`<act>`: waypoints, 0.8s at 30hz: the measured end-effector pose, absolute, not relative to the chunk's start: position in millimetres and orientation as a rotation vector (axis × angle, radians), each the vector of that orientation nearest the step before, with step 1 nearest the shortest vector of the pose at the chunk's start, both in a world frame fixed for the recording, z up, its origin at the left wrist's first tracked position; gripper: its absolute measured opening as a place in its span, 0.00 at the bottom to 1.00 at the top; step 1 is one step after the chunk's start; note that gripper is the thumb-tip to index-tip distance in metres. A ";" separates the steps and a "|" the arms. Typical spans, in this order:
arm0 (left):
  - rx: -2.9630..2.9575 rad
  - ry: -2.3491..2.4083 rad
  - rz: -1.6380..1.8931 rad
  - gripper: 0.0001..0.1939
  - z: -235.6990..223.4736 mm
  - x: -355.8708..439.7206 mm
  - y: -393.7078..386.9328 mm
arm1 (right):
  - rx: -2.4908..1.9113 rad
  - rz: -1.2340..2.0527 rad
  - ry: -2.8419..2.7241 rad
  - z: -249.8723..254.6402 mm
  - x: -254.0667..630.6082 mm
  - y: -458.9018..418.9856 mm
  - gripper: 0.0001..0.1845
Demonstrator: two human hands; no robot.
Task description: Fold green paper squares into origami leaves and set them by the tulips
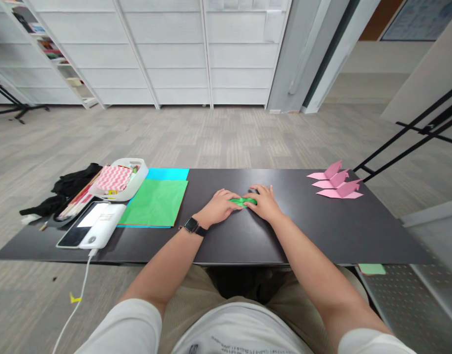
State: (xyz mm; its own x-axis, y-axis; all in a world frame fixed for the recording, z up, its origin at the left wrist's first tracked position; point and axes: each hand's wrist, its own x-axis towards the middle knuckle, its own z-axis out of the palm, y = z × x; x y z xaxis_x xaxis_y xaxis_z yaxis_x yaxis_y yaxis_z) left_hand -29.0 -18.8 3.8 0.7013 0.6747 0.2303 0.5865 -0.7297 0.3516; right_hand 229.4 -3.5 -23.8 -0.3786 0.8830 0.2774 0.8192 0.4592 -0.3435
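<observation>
A small folded piece of green paper (243, 202) lies at the middle of the dark table, partly hidden by my fingers. My left hand (221, 206), with a black watch (191, 225) on its wrist, grips the paper's left end between thumb and fingers. On the right end, the thumb and fingers of my right hand (264, 202) are closed in the same way. Three pink paper cranes (336, 181) stand in a row at the far right of the table. To the left is a stack of green paper sheets (159, 202), with blue sheets (169, 174) showing underneath.
At the left of the table (226, 246) are a white container (140, 179) holding a pink patterned packet (113, 178), a black cloth (73, 184), a phone (78, 231) and a white power bank (103, 226). Its cable (80, 295) hangs over the front edge. A black metal stand (406, 132) rises beyond the right end.
</observation>
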 end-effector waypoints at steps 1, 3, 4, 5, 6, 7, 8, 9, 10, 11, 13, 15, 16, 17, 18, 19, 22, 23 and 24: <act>2.655 1.000 0.515 0.17 3.3 -31.4 -17.9 | -1.426 0.207 -2.292 -24.1 229.9 -3.2 0.13; 2.642 0.997 0.530 0.16 2.1 -37.4 -15.9 | -1.419 0.213 -2.294 -24.6 230.4 -2.8 0.13; 2.634 0.992 0.538 0.15 1.5 -40.8 -14.8 | -1.414 0.218 -2.297 -24.8 230.5 -2.7 0.13; 2.623 0.981 0.548 0.14 1.2 -44.2 -13.9 | -1.410 0.223 -2.300 -24.9 230.5 -2.7 0.13; 2.608 0.966 0.564 0.13 1.1 -47.4 -13.0 | -1.409 0.226 -2.301 -25.1 230.4 -2.8 0.12; 2.587 0.945 0.585 0.11 1.3 -50.0 -12.2 | -1.410 0.228 -2.299 -25.2 230.2 -3.0 0.12; 2.560 0.928 0.617 0.10 1.7 -51.8 -11.5 | -1.411 0.229 -2.297 -25.3 229.9 -3.2 0.12; 2.528 0.918 0.660 0.08 2.2 -52.5 -11.0 | -1.412 0.230 -2.295 -25.3 229.6 -3.4 0.12; 2.497 0.918 0.708 0.08 2.7 -51.9 -10.7 | -1.410 0.229 -2.293 -25.4 229.3 -3.6 0.12; 2.472 0.926 0.754 0.07 3.2 -50.1 -10.6 | -1.405 0.228 -2.292 -25.5 229.0 -3.8 0.12; 2.457 0.970 0.817 0.07 3.5 -43.2 -11.4 | -1.385 0.225 -2.293 -25.7 228.5 -4.0 0.11; 2.500 1.032 0.813 0.09 2.7 -34.6 -13.2 | -1.361 0.217 -2.291 -26.2 228.2 -4.0 0.10; 2.532 1.064 0.791 0.11 2.0 -30.6 -14.3 | -1.349 0.213 -2.289 -26.5 228.1 -4.0 0.10; 2.563 1.095 0.764 0.12 1.1 -27.2 -15.4 | -1.337 0.209 -2.287 -26.8 228.0 -4.0 0.09; 2.592 1.121 0.734 0.12 0.3 -24.7 -16.5 | -1.326 0.204 -2.286 -27.0 228.0 -3.9 0.08; 2.617 1.138 0.705 0.12 -0.6 -22.9 -17.3 | -1.316 0.199 -2.288 -27.2 227.9 -3.9 0.08; 2.665 1.162 0.651 0.10 -3.1 -21.7 -18.3 | -1.290 0.187 -2.300 -26.7 227.9 -4.1 0.08; 2.673 1.166 0.644 0.10 -3.8 -22.1 -18.1 | -1.282 0.186 -2.303 -26.0 228.2 -4.3 0.08; 2.679 1.173 0.642 0.10 -4.4 -22.5 -17.9 | -1.272 0.188 -2.305 -25.1 228.8 -4.6 0.09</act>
